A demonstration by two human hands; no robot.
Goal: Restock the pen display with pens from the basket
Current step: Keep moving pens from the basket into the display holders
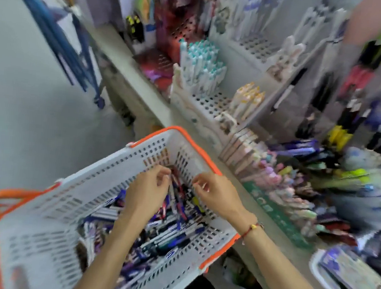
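Nearest the camera, a white slotted basket (46, 202) with orange rim and handles sits tilted against the edge of the counter (256, 248), probably so both hands can dig in it while the display stays within reach. Its bottom holds a loose heap of pens (166, 242), mostly blue, black and white, lying crosswise on each other. Both hands are down in the far end of the basket: the left hand (149, 187) has its fingers curled inward over the pile, and the right hand (215, 192), with a red cord bracelet (250, 229) at the wrist, does likewise just beside it. Blur hides whether either actually pinches a pen, so I cannot tell; it looks like sorting or gathering a bunch before lifting. Beyond the basket, the counter carries flat packs and bundles of pens laid on their sides. Farther back stands the pen display (212, 100), white stepped racks with rows of holes; one block of teal-capped pens (204, 61) and a small cluster of orange-tipped ones (247, 98) stand upright, and many holes around them are unfilled, likely where the basket stock belongs
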